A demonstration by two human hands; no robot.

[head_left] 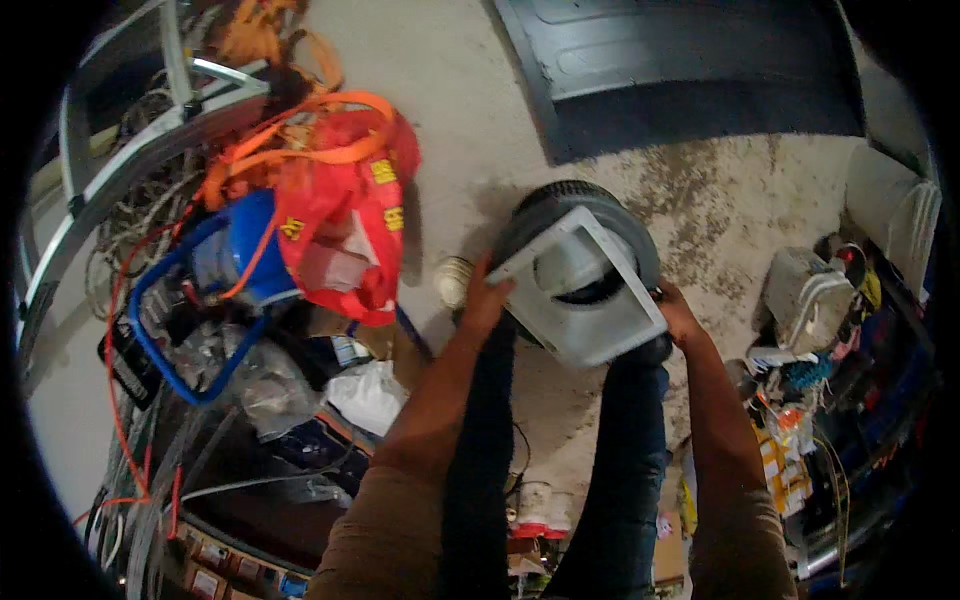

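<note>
Here, near: both forearms rise from lower edge. Left hand fingers closed on left edge of grey square-framed fan housing; right hand grips its right corner. Housing lifted clear of floor, held between hands above legs, not yet set down. Frame face tilts up toward camera; barrel axis runs away, downward. Beyond: red bag, concrete floor, black mat.

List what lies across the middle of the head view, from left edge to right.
Metal ladder → blue-handled basket → red bag → left hand → white square fan housing → right hand → pile of tools and cables.
</note>
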